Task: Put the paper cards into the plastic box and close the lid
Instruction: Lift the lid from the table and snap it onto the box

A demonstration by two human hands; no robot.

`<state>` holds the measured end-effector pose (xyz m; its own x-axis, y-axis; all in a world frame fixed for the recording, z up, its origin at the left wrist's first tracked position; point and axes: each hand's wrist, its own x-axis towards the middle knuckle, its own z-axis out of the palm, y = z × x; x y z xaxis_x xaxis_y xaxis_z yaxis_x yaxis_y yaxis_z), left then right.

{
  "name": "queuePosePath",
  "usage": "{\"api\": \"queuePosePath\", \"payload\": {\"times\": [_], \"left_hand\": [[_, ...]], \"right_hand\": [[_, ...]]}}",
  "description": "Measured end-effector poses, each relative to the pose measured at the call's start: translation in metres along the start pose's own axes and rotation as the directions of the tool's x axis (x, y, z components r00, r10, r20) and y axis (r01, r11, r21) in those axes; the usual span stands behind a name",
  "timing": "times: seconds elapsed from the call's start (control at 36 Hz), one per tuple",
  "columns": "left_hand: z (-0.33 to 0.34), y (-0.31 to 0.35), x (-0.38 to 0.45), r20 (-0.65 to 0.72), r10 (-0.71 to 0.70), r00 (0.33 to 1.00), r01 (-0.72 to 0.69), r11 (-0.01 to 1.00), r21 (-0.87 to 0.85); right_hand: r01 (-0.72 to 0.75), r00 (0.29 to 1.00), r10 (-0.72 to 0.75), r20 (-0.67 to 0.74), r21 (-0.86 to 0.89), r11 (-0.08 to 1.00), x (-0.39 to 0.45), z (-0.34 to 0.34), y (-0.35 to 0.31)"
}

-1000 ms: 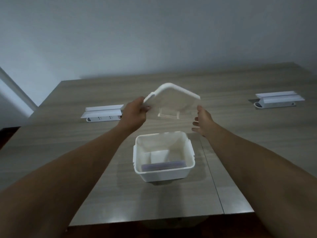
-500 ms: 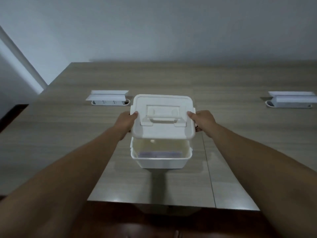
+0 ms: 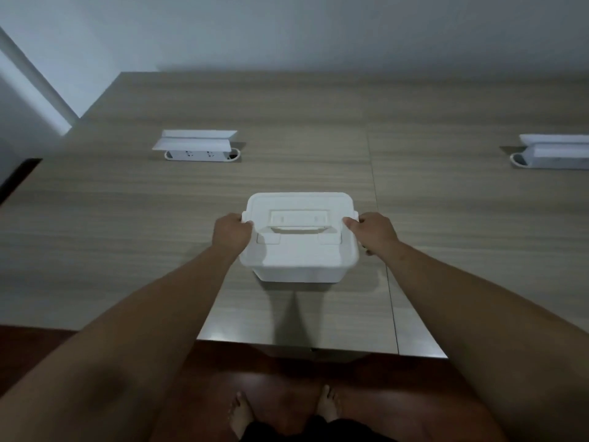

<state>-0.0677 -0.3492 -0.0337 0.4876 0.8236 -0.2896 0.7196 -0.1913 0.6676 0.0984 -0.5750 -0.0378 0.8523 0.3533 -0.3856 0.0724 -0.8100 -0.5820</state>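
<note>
Far left of the table [image 3: 95, 218]: a pop-up socket unit [image 3: 200, 148], flap raised, well apart from the work. Left hand [image 3: 231, 234] is curled on the left edge of the lid [image 3: 299, 237], thumb on top, fingers wrapped under the rim. The lid sits flat over the plastic box [image 3: 299, 274], which stands near the front edge of the table, roughly centre. The lid handle lies folded in its recess. Paper cards aren't visible; presumably inside under the lid, can't confirm. Right hand [image 3: 374, 231] mirrors the left, clamped on the right lid edge with the thumb on top. Looks like the seating/latching step. To do it well: press down evenly on both sides at once, keep the lid square to the box, check that both side clips engage and the rim shows no gap all round. Uneven pressure would probably tip one side up or slide the light box across the smooth top. Far right, a second socket unit [image 3: 554, 151], also open. The surface is grey wood-grain laminate with a panel seam running just right of the box. Plain pale wall behind, dark reddish floor below, and the person's bare feet [image 3: 283, 413] at the bottom. Dim light.
</note>
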Motion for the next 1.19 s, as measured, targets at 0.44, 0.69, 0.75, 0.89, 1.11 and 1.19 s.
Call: {"api": "queuePosePath", "payload": {"times": [0.44,0.69,0.75,0.89,1.11,1.19], "left_hand": [[-0.008,-0.001,0.016,0.356,-0.273,0.894,0.387,0.871,-0.303],[-0.004,-0.001,0.035,0.166,-0.245,0.955,0.281,0.929,-0.242],[0.001,0.002,0.032,0.101,-0.191,0.976,0.208,0.957,-0.203],[0.008,0.007,0.022,-0.051,-0.082,0.995,0.083,0.997,0.007],[-0.003,0.001,0.014,0.213,-0.007,0.977,0.035,0.991,-0.129],[-0.005,-0.003,0.014,0.281,0.052,0.958,-0.004,0.986,-0.166]], "right_hand": [[-0.406,0.900,0.210,0.382,0.561,0.721,0.009,0.004,0.005],[-0.264,0.964,0.251,0.090,0.457,0.849,0.012,0.011,-0.016],[-0.219,0.970,0.241,-0.021,0.346,0.912,0.008,0.017,-0.023],[-0.169,0.971,0.202,-0.129,0.230,0.958,-0.003,0.030,-0.030],[-0.168,0.970,0.206,-0.129,0.260,0.951,-0.007,0.027,-0.030],[-0.159,0.970,0.203,-0.133,0.286,0.945,-0.006,0.027,-0.028]]}}
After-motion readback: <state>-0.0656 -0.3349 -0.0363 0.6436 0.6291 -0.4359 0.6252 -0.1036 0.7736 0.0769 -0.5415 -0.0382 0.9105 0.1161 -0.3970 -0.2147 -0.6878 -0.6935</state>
